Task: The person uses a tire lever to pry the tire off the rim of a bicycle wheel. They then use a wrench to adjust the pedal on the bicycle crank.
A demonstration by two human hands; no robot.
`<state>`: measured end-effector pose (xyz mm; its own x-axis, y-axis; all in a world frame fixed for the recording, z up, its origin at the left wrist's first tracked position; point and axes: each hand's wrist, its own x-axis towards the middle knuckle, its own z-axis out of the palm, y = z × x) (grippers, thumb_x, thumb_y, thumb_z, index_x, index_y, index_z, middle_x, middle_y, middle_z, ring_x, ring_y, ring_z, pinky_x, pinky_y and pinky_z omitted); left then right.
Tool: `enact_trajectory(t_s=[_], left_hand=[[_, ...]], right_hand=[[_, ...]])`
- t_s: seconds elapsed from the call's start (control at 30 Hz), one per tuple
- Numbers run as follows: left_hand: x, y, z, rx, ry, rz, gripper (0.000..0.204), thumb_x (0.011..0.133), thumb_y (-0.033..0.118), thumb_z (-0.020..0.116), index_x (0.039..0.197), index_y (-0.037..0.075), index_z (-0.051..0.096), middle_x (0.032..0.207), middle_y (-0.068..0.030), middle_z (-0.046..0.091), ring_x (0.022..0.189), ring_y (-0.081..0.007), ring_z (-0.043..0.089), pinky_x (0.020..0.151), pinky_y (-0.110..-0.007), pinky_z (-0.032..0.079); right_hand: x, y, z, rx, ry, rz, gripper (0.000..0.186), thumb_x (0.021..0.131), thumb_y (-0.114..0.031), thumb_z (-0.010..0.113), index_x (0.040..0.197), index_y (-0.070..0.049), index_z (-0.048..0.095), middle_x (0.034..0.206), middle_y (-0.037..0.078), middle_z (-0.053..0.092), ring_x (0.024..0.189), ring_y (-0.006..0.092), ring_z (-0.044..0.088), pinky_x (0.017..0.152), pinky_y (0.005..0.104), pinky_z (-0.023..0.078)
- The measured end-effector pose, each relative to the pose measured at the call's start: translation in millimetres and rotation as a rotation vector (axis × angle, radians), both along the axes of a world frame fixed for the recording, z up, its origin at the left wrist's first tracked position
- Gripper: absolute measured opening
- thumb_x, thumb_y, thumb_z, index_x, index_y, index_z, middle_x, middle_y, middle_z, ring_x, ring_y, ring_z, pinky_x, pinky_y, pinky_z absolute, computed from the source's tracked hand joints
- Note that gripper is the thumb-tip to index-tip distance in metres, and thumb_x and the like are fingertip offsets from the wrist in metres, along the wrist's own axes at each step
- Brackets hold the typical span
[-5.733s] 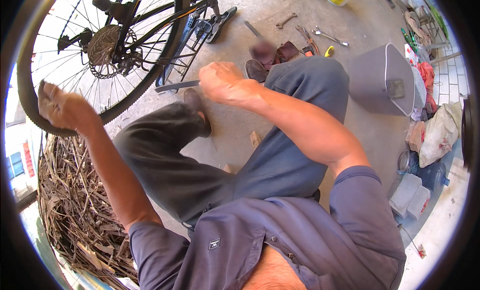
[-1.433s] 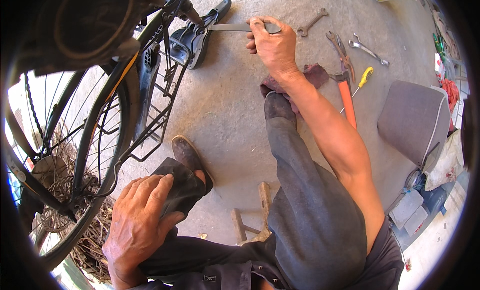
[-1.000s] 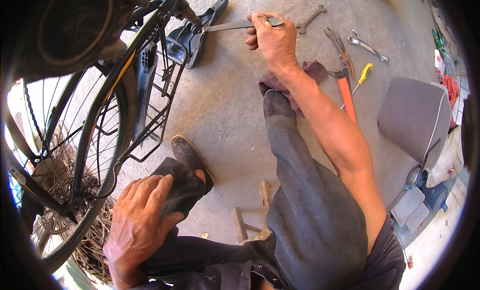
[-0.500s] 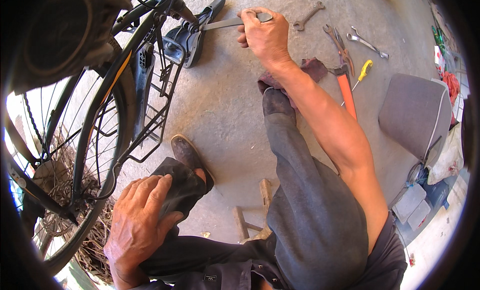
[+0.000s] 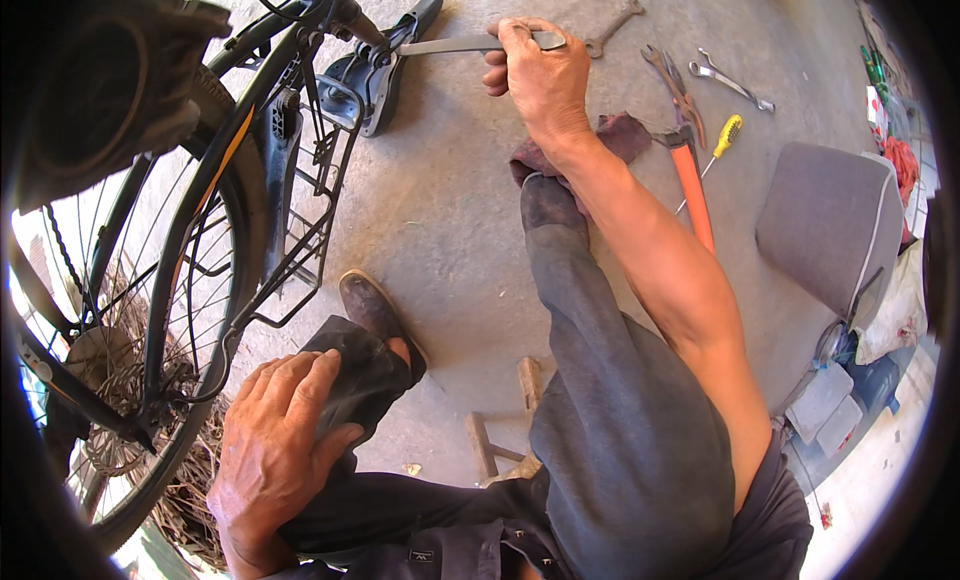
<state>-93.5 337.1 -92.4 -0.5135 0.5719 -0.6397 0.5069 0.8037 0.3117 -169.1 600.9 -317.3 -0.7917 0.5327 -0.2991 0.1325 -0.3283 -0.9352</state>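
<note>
My right hand (image 5: pixel 545 85) grips a long flat grey metal tool (image 5: pixel 445 47), whose far end is at a joint (image 5: pixel 377 53) on the black bicycle (image 5: pixel 200 190). Close behind that joint, a grey-and-black stand-like base (image 5: pixel 385 105) lies on the concrete floor. My left hand (image 5: pixel 280 430) lies over my bent left knee with its fingers spread, holding nothing. The bicycle's rear wheel and rack (image 5: pixel 330 210) fill the left side of the view. Below my right wrist, a dark red cloth (image 5: pixel 620 135) lies by my right foot.
An open-end wrench (image 5: pixel 615 28), pliers (image 5: pixel 680 95), a double wrench (image 5: pixel 730 85), a yellow-handled screwdriver (image 5: pixel 728 135) and an orange-handled tool (image 5: pixel 690 190) lie on the floor (image 5: pixel 450 280). A grey padded box (image 5: pixel 820 220) stands right; a wooden stool (image 5: pixel 530 380) is beneath me.
Since the earliest frame, the flat tool has been brought up to the bicycle and my left hand has come onto my knee. Lately, my right hand and the tool have shifted only slightly.
</note>
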Motion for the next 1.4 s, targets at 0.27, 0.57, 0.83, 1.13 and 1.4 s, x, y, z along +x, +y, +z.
enact_trajectory(t_s=[0.27, 0.57, 0.83, 1.13, 1.4], left_hand=[[0.2, 0.3, -0.6, 0.019, 0.018, 0.010, 0.065, 0.068, 0.018, 0.077, 0.124, 0.000, 0.049, 0.112, -0.0192, 0.057, 0.103, -0.0381, 0.056, 0.093, -0.047, 0.043], [-1.6, 0.5, -0.1, 0.036, 0.014, 0.018, 0.065, 0.069, 0.018, 0.076, 0.125, 0.002, 0.049, 0.112, -0.0188, 0.058, 0.103, -0.0387, 0.056, 0.091, -0.047, 0.044], [-0.7, -0.8, 0.4, 0.038, 0.010, 0.023, 0.064, 0.069, 0.018, 0.076, 0.125, 0.002, 0.049, 0.113, -0.0184, 0.057, 0.104, -0.0387, 0.056, 0.092, -0.047, 0.043], [-1.4, 0.5, 0.2, 0.054, 0.009, -0.005, 0.065, 0.067, 0.017, 0.077, 0.124, 0.000, 0.049, 0.112, -0.0187, 0.058, 0.102, -0.0371, 0.057, 0.091, -0.046, 0.045], [0.1, -1.6, 0.7, 0.068, 0.019, 0.020, 0.064, 0.067, 0.019, 0.076, 0.123, 0.001, 0.051, 0.112, -0.0186, 0.058, 0.102, -0.0381, 0.057, 0.089, -0.046, 0.045]], right_hand=[[1.4, -5.3, -16.8, -0.038, 0.006, 0.022, 0.017, 0.088, -0.016, 0.061, 0.083, 0.000, 0.064, 0.065, 0.008, 0.063, 0.048, 0.0133, 0.061, 0.043, 0.0253, 0.048], [-6.9, -26.5, -38.9, 0.242, 0.089, -0.024, 0.016, 0.087, -0.016, 0.062, 0.080, -0.001, 0.065, 0.054, 0.004, 0.059, 0.048, 0.0103, 0.058, 0.046, 0.0250, 0.045], [-8.4, -35.3, -39.4, 0.172, 0.119, -0.068, 0.019, 0.087, -0.017, 0.062, 0.078, -0.001, 0.064, 0.062, 0.005, 0.062, 0.049, 0.0090, 0.058, 0.046, 0.0260, 0.045], [-2.0, -23.9, -32.6, 0.427, 0.095, -0.059, 0.015, 0.088, -0.014, 0.062, 0.083, 0.000, 0.065, 0.059, 0.006, 0.058, 0.048, 0.0109, 0.054, 0.048, 0.0287, 0.044], [13.2, -19.2, -11.7, 0.060, -0.006, -0.022, 0.018, 0.090, -0.017, 0.061, 0.084, -0.001, 0.065, 0.061, 0.003, 0.059, 0.050, 0.0090, 0.056, 0.046, 0.0233, 0.045]])
